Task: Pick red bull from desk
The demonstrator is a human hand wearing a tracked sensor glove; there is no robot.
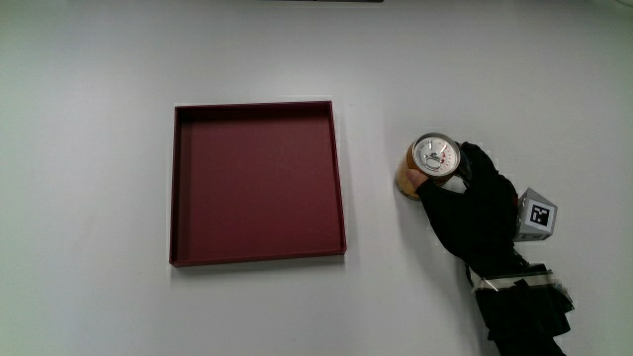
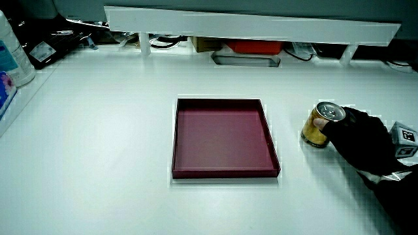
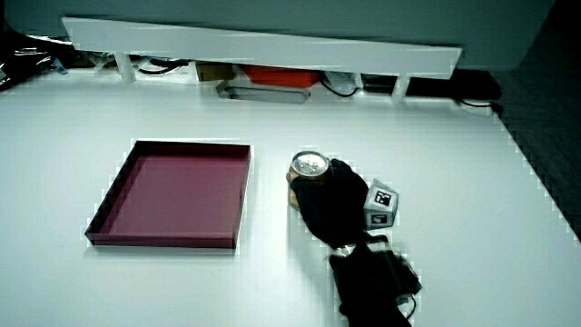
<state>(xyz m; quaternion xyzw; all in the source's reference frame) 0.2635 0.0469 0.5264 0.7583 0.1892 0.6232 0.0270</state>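
Note:
A gold can with a silver lid [image 1: 429,161] stands upright on the white table beside the dark red tray [image 1: 178,188]. In both side views the can [image 2: 320,124] [image 3: 307,173] shows the same way. The hand [image 1: 457,188] in its black glove has its fingers curled around the can's side, thumb on the wall nearer the tray. The can's base rests on the table. The patterned cube [image 1: 537,215] sits on the back of the hand. In both side views the hand [image 2: 356,134] [image 3: 329,200] wraps the can, and the forearm runs toward the person.
The shallow dark red tray [image 2: 225,171] [image 3: 109,204] holds nothing. A low white partition [image 2: 261,25] [image 3: 272,50] runs along the table's edge farthest from the person, with cables and boxes under it. A bottle [image 2: 12,52] stands at the table's edge.

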